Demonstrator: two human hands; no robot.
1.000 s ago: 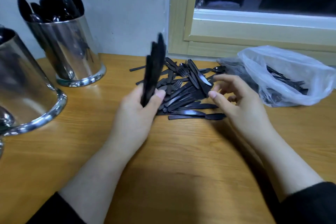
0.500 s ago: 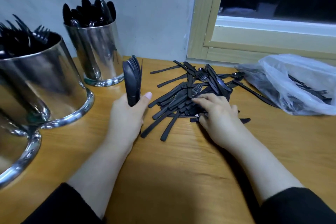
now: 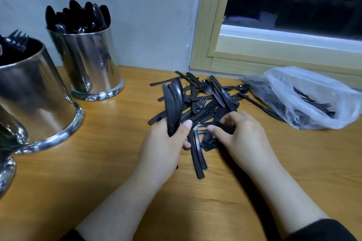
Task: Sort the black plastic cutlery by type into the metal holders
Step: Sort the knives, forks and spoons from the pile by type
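Note:
A heap of black plastic cutlery (image 3: pixel 207 100) lies on the wooden table (image 3: pixel 98 162) below the window. My left hand (image 3: pixel 163 143) grips a bundle of black knives (image 3: pixel 173 103), blades pointing up. My right hand (image 3: pixel 241 135) is at the near edge of the heap, its fingers curled round several black handles (image 3: pixel 225 127). A metal holder with spoons (image 3: pixel 90 64) stands at the back left. A second metal holder with forks (image 3: pixel 29 94) stands nearer at the left edge.
A clear plastic bag (image 3: pixel 313 98) with more black cutlery lies at the right by the window frame (image 3: pixel 203 45). Part of a third metal holder (image 3: pixel 5 170) shows at the lower left edge. The wall is close behind the holders.
My left hand with the knife bundle has moved right, close to the heap. My right hand has curled round handles at the heap's near edge. The view has shifted left.

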